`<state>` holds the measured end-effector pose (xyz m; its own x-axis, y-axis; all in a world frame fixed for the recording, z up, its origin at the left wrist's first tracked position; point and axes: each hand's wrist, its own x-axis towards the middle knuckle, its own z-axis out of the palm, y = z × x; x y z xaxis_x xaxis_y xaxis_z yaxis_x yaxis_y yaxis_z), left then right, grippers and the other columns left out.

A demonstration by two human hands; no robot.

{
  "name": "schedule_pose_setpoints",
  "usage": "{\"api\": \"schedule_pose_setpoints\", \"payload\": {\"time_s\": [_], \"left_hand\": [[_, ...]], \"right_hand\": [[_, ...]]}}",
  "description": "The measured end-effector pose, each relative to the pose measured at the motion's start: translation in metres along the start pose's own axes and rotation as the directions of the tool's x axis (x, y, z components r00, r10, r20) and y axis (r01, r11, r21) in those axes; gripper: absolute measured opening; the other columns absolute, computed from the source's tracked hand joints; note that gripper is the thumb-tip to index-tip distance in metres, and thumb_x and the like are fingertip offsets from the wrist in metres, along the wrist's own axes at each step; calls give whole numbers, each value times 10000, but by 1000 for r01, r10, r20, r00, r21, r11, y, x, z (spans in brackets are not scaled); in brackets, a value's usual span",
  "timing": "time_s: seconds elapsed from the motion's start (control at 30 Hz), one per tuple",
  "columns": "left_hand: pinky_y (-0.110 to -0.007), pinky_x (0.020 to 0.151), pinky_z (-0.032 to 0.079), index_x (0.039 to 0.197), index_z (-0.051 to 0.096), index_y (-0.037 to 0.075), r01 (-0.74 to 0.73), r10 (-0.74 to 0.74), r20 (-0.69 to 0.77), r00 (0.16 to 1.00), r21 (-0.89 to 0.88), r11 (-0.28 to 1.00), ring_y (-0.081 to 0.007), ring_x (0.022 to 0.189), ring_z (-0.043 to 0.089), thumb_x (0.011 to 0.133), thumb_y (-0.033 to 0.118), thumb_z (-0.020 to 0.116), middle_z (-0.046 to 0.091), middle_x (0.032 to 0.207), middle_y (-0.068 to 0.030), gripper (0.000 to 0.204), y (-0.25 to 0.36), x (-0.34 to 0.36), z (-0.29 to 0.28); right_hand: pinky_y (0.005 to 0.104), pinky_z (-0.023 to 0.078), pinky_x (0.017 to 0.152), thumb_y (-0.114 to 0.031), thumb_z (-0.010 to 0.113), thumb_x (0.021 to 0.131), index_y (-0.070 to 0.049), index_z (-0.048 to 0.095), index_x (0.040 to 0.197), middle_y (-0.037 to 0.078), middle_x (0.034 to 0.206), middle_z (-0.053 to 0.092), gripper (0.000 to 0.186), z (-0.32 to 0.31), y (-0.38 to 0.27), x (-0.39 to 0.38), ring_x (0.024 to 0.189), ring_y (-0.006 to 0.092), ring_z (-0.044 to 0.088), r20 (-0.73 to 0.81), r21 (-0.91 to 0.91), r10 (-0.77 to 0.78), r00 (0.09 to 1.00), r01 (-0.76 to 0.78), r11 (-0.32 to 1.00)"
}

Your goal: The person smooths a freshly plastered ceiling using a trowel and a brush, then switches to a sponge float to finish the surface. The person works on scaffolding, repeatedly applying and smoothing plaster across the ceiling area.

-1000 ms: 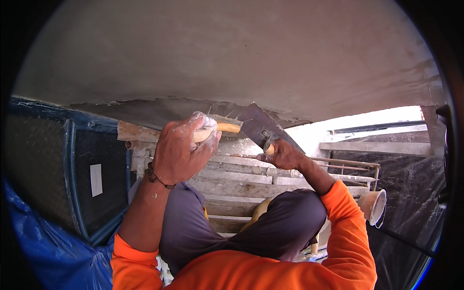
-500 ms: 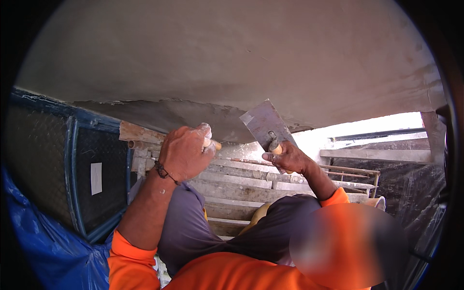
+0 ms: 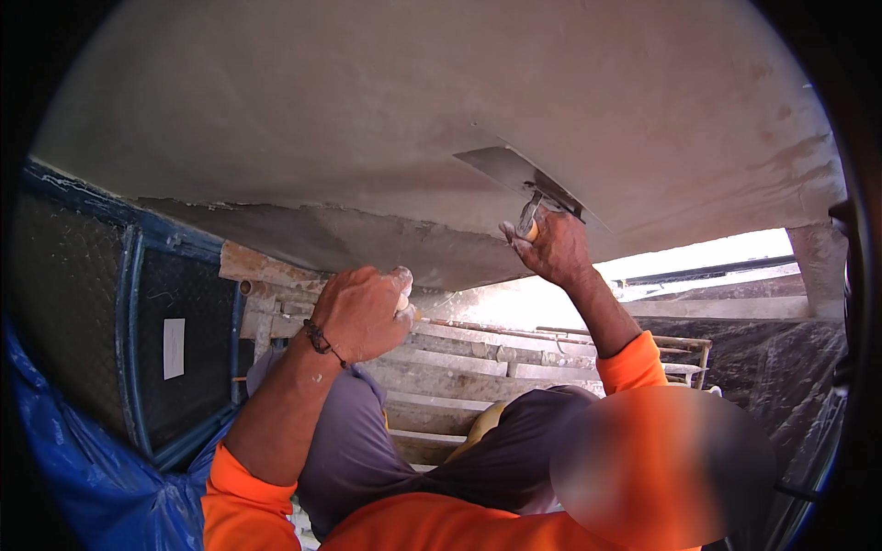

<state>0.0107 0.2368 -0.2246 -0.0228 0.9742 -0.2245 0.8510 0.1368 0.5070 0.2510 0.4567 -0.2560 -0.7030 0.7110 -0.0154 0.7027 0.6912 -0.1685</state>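
One trowel: blade flat against plastered ceiling, long axis running up-left from handle. Right hand grip clamped on handle, directly below blade. Left hand lower, well apart, fist closed on something unclear.

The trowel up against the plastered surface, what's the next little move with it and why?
Probably draw the trowel sideways, blade kept flat. The right hand presses it to the grey plaster surface, and ridges and a rough edge show nearby. The left hand hangs lower, fisted.

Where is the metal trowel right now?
The trowel is up right of centre, pressed flat against the grey plastered surface, gripped by the right hand.
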Motion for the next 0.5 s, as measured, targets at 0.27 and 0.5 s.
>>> {"api": "schedule_pose_setpoints", "payload": {"time_s": [0.27, 0.5], "left_hand": [[-491, 936, 509, 1122, 699, 22, 5, -5, 17, 1000, 16, 1000, -406, 999, 664, 851, 276, 676, 725, 1020, -211, 373, -2, -1, 1], [-477, 981, 467, 1131, 698, -1, -12, -14, 207, 978, 124, 992, -420, 1053, 638, 887, 289, 682, 724, 1074, -209, 380, 12, 0, 7]], "right_hand": [[462, 574, 681, -550, 698, 917, -42, 653, 862, 164, 736, 693, 513, -18, 4, -6, 703, 368, 700, -43, 139, -37, 998, 43, 989], [469, 532, 621, -522, 742, 878, -92, 649, 750, 127, 703, 654, 459, -62, 68, -224, 667, 360, 664, -188, -38, 312, 931, -324, 945]]}}
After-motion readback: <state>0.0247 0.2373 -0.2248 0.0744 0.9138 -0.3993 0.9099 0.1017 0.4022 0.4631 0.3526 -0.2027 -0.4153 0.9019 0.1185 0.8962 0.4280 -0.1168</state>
